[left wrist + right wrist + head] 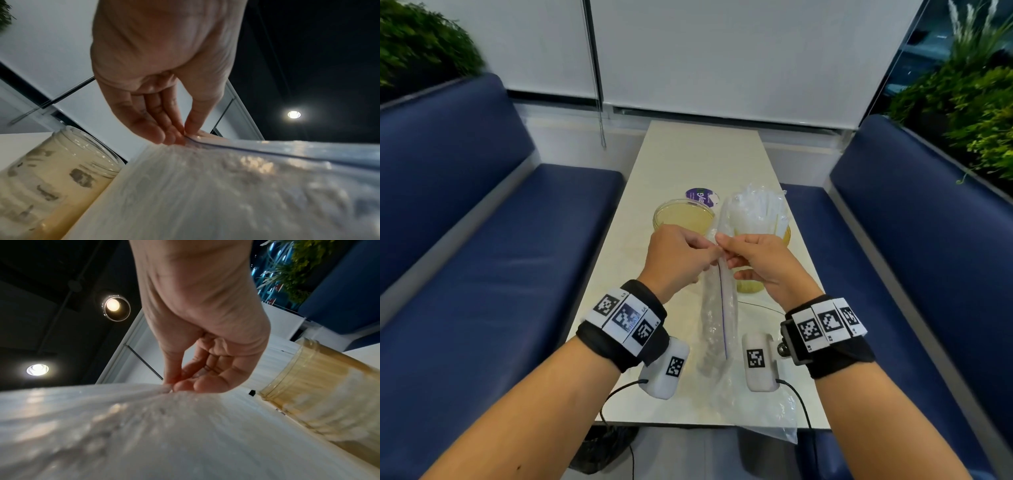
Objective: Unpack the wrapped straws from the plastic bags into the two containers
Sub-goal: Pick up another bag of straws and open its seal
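Both hands meet above the table (688,154), each pinching the top edge of a clear zip-seal plastic bag (717,308) that hangs between the wrists: left hand (678,257) nips it between thumb and fingertips (174,138) at the blue zip line, right hand (760,262) pinches the opposite lip. Behind the hands stand two amber-tinted containers: the left jar (683,217) open-mouthed, the right jar (786,234) packed with upright wrapped straws (756,209). A purple round lid (702,197) lies beyond the left jar.
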### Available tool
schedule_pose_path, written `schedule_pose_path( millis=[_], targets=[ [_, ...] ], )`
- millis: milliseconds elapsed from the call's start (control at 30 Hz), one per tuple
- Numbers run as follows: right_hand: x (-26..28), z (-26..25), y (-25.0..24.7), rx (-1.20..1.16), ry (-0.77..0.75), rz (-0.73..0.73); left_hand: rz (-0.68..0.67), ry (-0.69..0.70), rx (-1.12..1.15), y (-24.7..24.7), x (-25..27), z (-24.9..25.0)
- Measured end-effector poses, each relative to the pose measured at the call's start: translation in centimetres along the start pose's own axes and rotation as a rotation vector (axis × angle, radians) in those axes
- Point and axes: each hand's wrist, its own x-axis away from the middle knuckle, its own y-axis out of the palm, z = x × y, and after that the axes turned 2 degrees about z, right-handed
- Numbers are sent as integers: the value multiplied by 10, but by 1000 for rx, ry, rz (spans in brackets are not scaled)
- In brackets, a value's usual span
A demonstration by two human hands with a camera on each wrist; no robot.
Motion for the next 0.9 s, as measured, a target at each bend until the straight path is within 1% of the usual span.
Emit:
schedule_pose_path(
  millis=[100, 167, 233, 300, 400, 500, 633, 767, 833, 900],
  targets=[
    [2, -1, 3, 18, -27, 13, 40, -38, 3, 3, 0, 1],
    [3, -2, 8, 87, -68, 34, 80, -62, 6, 5, 0, 1],
    [3, -4, 12, 175, -118, 49, 119, -57, -19, 6, 0, 2],
    [2, -6, 15, 236, -155, 51, 129, -67, -11, 7, -1, 4],
    [2, -8, 16, 262, -186, 47, 105, -100, 32, 7, 1, 6],
    [5, -9, 16, 286, -185, 34, 65, -36, -21, 5, 4, 5],
    [10, -12, 16, 340, -186, -29, 18, 12, -109, 3, 2, 8],
    [16, -12, 20, 404, -226, 56, -27, 23, -180, 0, -3, 13],
    [16, -11, 22, 388, -223, 107, -27, 17, -222, -1, -6, 15],
    [17, -10, 24, 470, -255, 170, -11, 34, -317, 0, -9, 14]
  ],
)
